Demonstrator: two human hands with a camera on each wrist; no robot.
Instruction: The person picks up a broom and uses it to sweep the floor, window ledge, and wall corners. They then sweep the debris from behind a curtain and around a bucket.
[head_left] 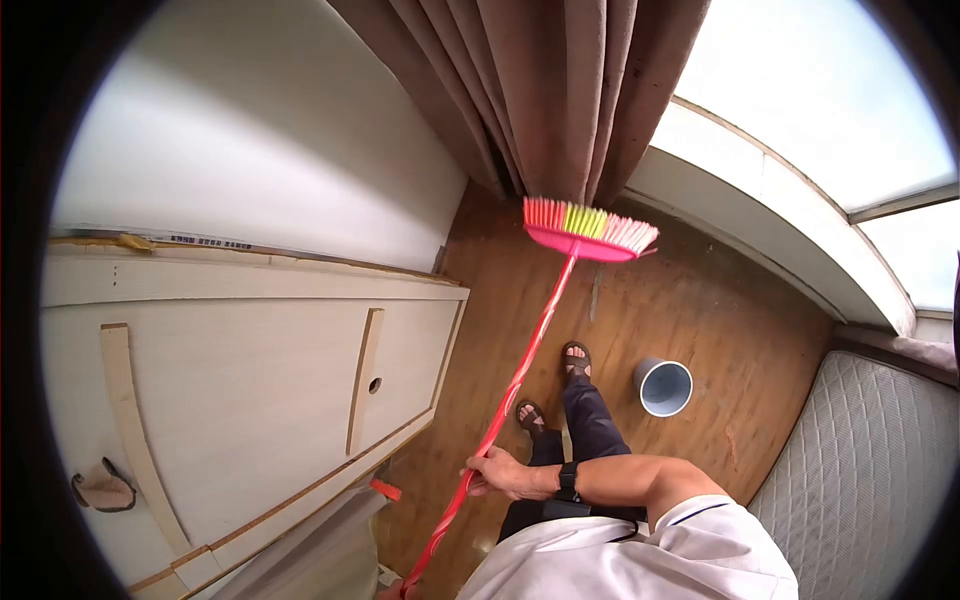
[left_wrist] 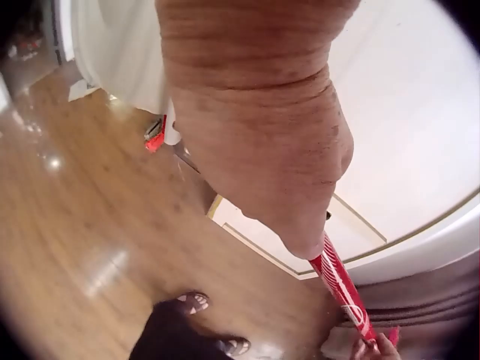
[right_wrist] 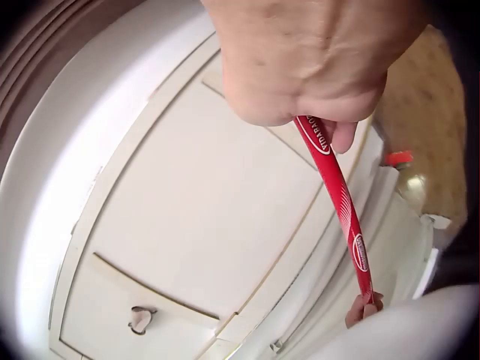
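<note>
Head view only: whole broom [head_left: 520,370] is in frame. The pink broom head [head_left: 588,232] is down on the wood floor [head_left: 700,310] right at the foot of the brown curtain [head_left: 560,90], bristles pink/yellow/white, and the red handle [head_left: 497,415] runs back diagonally to the body. That view alone also shows the grey bin [head_left: 663,387] standing open near the sandals [head_left: 575,357], the quilted mattress [head_left: 870,470] at right, the window [head_left: 830,90] above it, and a dark watch [head_left: 568,478] on the right wrist. Right hand [head_left: 505,472] is mid-handle, forearm crossing in front of the body, fingers wrapped round the shaft. Left hand [head_left: 398,590] sits at the top end, cut by the frame edge (grip not readable there). Left wrist view fills that gap: fist closed round the handle, back of hand to camera, the right hand's fingertips [left_wrist: 375,349] further down the shaft, curtain beyond. Right wrist view looks the other way: the handle leaves the clenched right fist, thumb tip against it, and runs to the left hand near the white shirt [right_wrist: 420,330], with the white cabinet [right_wrist: 187,210] behind. Writing: white lettering [right_wrist: 319,139] on the handle just below the right fist curves round the shaft and I can't read it. A second printed patch lower down is also illegible.
</note>
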